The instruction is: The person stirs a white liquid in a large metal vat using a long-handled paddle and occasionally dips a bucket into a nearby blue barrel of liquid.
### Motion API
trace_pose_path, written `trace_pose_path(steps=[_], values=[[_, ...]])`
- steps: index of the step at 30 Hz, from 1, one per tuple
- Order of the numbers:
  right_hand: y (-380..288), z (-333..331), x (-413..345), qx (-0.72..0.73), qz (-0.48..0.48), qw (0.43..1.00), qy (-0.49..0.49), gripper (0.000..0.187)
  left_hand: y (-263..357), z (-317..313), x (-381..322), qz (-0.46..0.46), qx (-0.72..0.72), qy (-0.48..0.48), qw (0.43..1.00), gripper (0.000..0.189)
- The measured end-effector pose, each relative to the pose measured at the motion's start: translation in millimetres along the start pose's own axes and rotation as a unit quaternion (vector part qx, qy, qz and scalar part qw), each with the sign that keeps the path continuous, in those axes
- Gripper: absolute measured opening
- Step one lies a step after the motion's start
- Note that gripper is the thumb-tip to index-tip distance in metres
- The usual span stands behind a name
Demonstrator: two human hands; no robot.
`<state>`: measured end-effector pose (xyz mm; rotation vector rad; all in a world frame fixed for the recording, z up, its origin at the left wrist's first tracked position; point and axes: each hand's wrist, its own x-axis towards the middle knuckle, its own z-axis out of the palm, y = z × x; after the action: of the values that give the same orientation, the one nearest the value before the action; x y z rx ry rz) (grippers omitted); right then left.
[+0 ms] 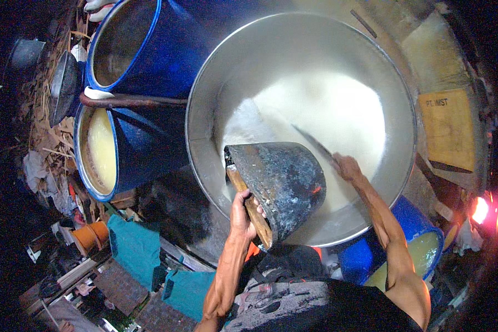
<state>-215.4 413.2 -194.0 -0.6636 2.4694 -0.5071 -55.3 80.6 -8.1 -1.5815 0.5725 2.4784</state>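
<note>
A wide metal vat [315,45] stands before me with milky white liquid [336,99] in it. My left hand [241,218] grips the wooden crossbar [237,179] at the mouth of a blackened bucket [288,178]. Tipped on its side over the vat's near left part, the bucket has its mouth facing left. A paler, frothy patch [247,122] lies just beyond the mouth; most of the bucket's inside is hidden. My right hand [348,167] is closed around a dark, flat stick or paddle [313,140], whose far end reaches the liquid.
Two blue barrels [170,50] [145,145] lean at the left, the nearer holding yellowish liquid [101,151]. A brown pipe [137,101] runs between them to the vat. Another blue barrel [415,211] with liquid sits at right, near a bright reddish glow [480,210]. Teal cloths [135,249] lie lower left.
</note>
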Motion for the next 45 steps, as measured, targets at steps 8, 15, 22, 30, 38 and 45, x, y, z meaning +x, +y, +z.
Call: trace_pose_path(steps=[8,15,22,30,38,45], values=[[-29,-3,-110,-0.11,0.039,0.977,-0.18,0.028,2,5,-4,0.004,0.002,-0.018,1.0,0.02],[-22,-143,-118,-0.015,-0.068,0.979,-0.189,0.024,2,4,-7,0.007,0.006,-0.008,1.0,0.022],[-28,-167,-43,0.171,0.234,0.953,0.091,0.032,0,0,-3,0.008,0.014,0.008,1.0,0.022],[16,-141,98,0.177,0.159,0.953,0.187,0.039,3,24,-15,-0.005,-0.003,0.01,1.0,0.024],[37,-35,107,0.042,0.013,0.993,0.107,0.036,6,28,-21,0.01,-0.005,0.029,1.0,0.024],[8,-6,0,0.02,0.063,0.997,-0.043,0.032,4,17,-11,0.003,-0.008,-0.001,1.0,0.024]])
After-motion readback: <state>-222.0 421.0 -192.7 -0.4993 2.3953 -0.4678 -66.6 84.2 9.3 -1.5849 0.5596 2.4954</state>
